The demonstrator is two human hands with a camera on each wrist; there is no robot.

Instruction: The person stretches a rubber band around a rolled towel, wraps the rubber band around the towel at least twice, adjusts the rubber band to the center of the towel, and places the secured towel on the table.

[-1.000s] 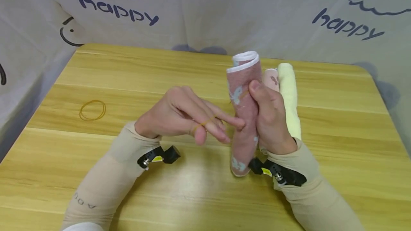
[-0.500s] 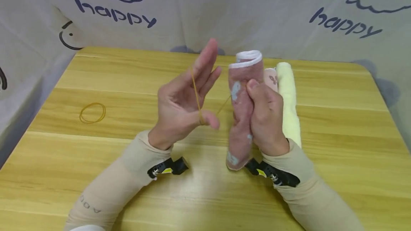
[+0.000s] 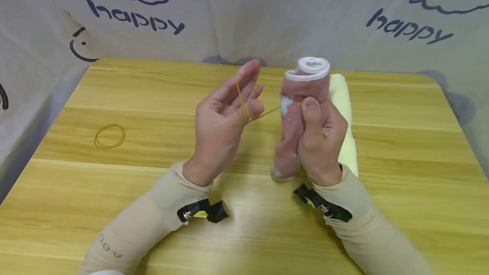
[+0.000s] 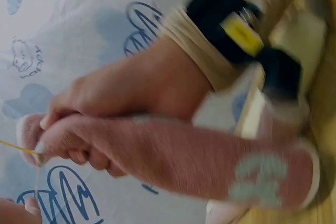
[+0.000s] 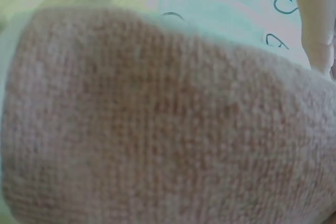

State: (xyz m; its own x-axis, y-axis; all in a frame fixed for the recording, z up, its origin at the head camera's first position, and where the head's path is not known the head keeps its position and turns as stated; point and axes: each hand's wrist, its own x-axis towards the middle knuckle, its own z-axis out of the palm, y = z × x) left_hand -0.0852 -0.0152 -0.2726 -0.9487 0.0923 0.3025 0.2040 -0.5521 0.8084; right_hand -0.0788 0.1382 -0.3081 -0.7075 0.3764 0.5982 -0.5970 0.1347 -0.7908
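Note:
My right hand (image 3: 322, 143) grips a rolled pink towel (image 3: 292, 128) with white edging and pale blue patches. It is held up over the table, white-trimmed end on top, the thumb along its near side. A thin yellow-brown rubber band (image 3: 266, 113) runs from the roll to my left hand (image 3: 221, 126), where it is looped over the thumb and the extended fingers, drawn taut. In the left wrist view the band (image 4: 16, 146) meets the towel (image 4: 173, 156) near its far end. Towel cloth (image 5: 157, 119) fills most of the right wrist view.
A loose rubber band (image 3: 124, 135) lies on the left of the wooden table (image 3: 57, 181). A pale yellow towel roll (image 3: 339, 86) lies behind my right hand, partly hidden by it. A printed cloth (image 3: 244, 20) hangs behind the table's back edge.
My left hand has turned from pointing at the roll to palm up, fingers raised, stretching the band out leftward. The towel's top has tipped right, and its lower end has risen.

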